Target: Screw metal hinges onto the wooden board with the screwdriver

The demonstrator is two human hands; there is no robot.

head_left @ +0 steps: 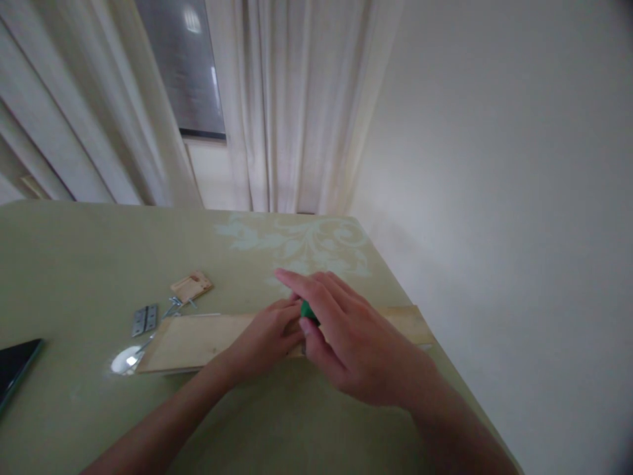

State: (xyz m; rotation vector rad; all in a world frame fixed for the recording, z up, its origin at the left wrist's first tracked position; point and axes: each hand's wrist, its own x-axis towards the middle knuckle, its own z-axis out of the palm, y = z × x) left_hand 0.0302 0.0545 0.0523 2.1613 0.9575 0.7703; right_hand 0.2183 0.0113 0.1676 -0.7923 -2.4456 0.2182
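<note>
A long pale wooden board [198, 336] lies flat on the table in front of me. My left hand [271, 330] rests on its middle, fingers closed and pointing toward my right hand; what they hold, if anything, is hidden. My right hand [346, 336] is closed around a green handle [309, 313], which looks like a screwdriver's. Its index finger stretches out past the handle. The tool's tip is covered by my hands. Left of the board lies a metal hinge [145, 320]. Several screws [173, 305] are scattered by the board's far left corner.
A small wooden piece [192, 287] lies beyond the screws. At the left edge is a dark phone-like device [17, 369]. The green table [99, 257] with a pale floral pattern ends at a white wall [504, 198] on the right; curtains [306, 99] hang behind.
</note>
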